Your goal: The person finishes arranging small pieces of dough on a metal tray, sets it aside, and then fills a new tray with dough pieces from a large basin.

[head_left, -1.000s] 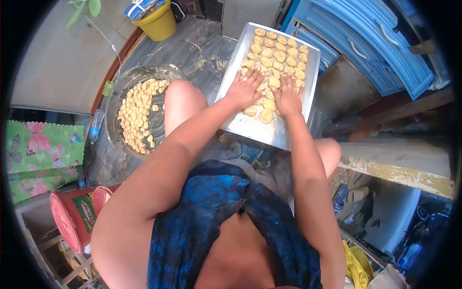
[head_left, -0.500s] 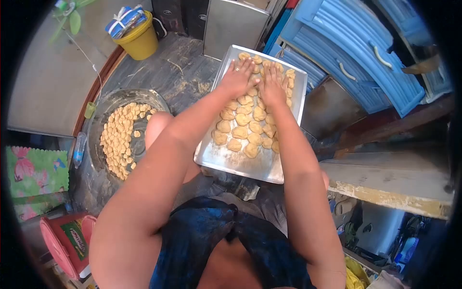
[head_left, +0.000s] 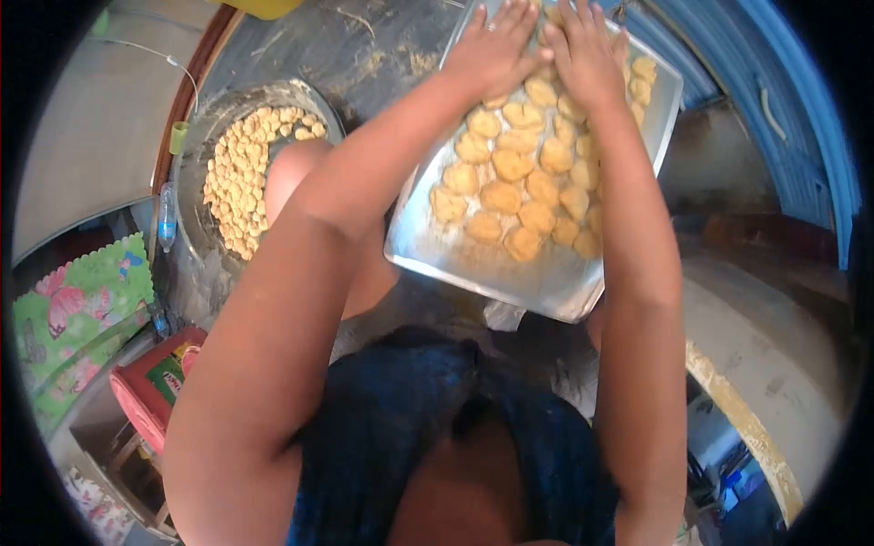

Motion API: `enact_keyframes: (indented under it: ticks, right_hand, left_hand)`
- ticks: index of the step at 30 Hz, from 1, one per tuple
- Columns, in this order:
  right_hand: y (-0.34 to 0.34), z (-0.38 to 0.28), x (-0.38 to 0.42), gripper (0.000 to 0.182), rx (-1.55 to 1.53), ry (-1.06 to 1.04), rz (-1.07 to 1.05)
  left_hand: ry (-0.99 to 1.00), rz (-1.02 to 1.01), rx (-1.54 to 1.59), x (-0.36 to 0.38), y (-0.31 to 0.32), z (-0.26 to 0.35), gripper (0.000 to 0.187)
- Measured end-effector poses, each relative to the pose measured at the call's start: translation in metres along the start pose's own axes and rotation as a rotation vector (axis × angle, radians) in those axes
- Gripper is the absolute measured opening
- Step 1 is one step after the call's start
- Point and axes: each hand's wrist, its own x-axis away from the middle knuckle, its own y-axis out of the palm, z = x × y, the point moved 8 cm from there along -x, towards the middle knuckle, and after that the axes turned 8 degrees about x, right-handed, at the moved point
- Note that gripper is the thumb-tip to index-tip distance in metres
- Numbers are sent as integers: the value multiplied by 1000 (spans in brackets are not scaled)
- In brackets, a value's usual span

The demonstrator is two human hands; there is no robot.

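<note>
A metal baking tray (head_left: 510, 291) lies tilted across my lap, bearing rows of flattened, pale-brown dough pieces (head_left: 512, 165). Near its far end, my left hand (head_left: 496, 53) lies palm down on the dough with its fingers stretched out and a ring on one finger. Beside it, my right hand (head_left: 588, 56) is also flat, fingers spread, over the dough pieces by the far right part of the tray. The pieces beneath both palms are hidden. On the floor to the left, a wide round metal basin (head_left: 193, 150) holds many smaller dough lumps (head_left: 238, 173).
Blue drawers (head_left: 801, 127) stand at the right, and a worn wooden edge (head_left: 742, 419) runs below them. Left of the basin are a plastic bottle (head_left: 167, 217) and a small green cup (head_left: 178, 138). A red container (head_left: 146, 400) sits lower left, near a green butterfly-patterned cloth (head_left: 86, 309).
My view has tipped downward and come closer, so the tray and hands appear higher and larger. Both hands stay flat on the dough at the tray's far end.
</note>
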Motion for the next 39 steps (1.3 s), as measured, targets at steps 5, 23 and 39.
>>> enact_keyframes:
  ticks: [5,23,39]
  right_hand:
    - [31,6,-3,56,12,90,-246]
    - [-95,-199,76,56,-386,-225,-67]
    - [286,-440,196,68,432,-805,-1646]
  left_hand:
    - [-155,-214,248,1,-19,6,70]
    - [-425,437,435,240,-237,-34,65]
    - [-1208,-198,382,463,-77,-333,95]
